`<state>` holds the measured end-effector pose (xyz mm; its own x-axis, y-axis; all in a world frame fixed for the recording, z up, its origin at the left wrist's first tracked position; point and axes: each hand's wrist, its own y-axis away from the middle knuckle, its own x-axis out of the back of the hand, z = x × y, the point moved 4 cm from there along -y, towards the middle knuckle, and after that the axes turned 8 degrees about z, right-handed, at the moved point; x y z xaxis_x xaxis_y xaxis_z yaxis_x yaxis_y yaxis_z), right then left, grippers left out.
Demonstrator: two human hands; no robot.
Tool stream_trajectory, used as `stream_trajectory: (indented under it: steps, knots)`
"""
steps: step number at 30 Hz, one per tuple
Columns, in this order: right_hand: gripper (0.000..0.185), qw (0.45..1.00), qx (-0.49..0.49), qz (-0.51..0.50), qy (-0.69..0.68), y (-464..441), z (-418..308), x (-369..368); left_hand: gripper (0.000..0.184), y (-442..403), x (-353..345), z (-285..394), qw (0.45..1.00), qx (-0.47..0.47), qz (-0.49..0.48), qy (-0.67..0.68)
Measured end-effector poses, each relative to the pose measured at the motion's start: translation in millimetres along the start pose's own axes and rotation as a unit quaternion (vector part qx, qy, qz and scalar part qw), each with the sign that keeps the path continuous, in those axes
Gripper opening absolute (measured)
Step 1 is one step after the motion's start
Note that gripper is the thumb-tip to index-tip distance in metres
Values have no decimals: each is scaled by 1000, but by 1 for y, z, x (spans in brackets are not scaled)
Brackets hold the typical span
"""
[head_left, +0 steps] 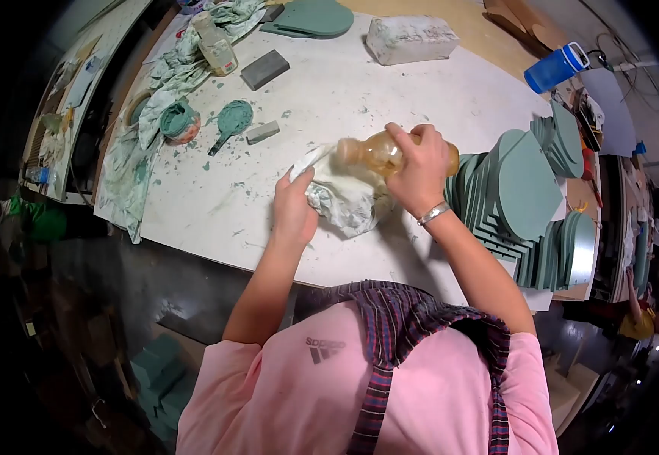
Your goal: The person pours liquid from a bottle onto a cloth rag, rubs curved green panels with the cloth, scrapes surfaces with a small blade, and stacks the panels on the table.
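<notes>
My left hand (295,205) pinches the edge of a crumpled white cloth (352,201) over the white table (216,220). In my right hand (420,163) is a clear plastic bottle (382,154) with yellowish-brown liquid, tilted onto its side. Its neck points left, over the cloth. Whether liquid is coming out cannot be made out. Just right of the bottle stand many green rounded plates (526,186) in a leaning row.
At the left are a tub of green paste (180,120), a paste-covered spatula (233,121), a grey block (265,70), a small bar (262,133), another bottle (216,47) and stained cloths (132,167). A whitish block (411,39) and blue bottle (555,68) lie at the back.
</notes>
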<state>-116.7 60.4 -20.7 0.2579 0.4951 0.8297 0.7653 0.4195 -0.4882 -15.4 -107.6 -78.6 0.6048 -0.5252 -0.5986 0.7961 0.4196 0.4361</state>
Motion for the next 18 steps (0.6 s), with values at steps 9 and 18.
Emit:
stream_trajectory:
  steps: [9,18]
  knots:
    - [48,995,87,24,42,9,-7,-6,35,7,3,-9,999,44,-24,17]
    - [50,999,15,-15,44,-3,1,-10,34,10,3,-5,1000,20,-1,19]
